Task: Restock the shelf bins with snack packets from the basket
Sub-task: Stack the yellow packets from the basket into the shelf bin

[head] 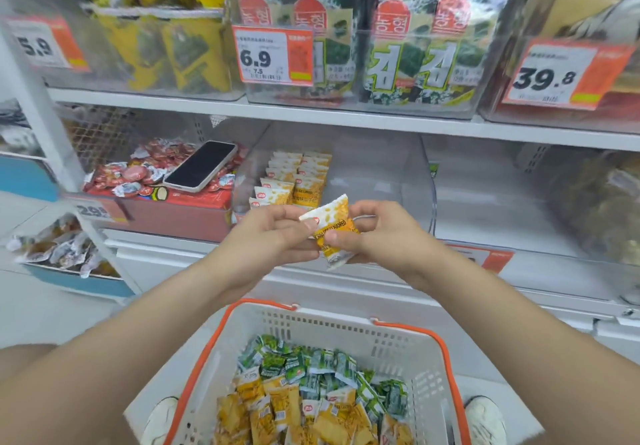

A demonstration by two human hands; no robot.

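Yellow snack packet (pixel 334 217) is held in front of the lower shelf, above the basket (pixel 311 326) and just short of the clear bin (pixel 431 195). The left hand (pixel 273 233) pinches its left part between thumb and fingers, and the right hand (pixel 381 233) pinches its right part the same way. Both grips are closed on this one packet and hold nothing else.

The bin holds matching packets in standing rows (pixel 298 174) on its left side. The right side appears unfilled.

Risks noted:
- The rows stand upright and close together, so a packet pushed in carelessly could tip them forward.
- Only fingertips hold the packet. When one hand lets go to place it, the packet could slip and fall to the floor or back into the basket.
- A phone (pixel 201 170) lies loose on the red packets (pixel 138 174) in the neighbouring bin, and a stray forearm could dislodge it.
- Green packets (pixel 311 365) share the basket with yellow ones, so stock could end up in the wrong bin.
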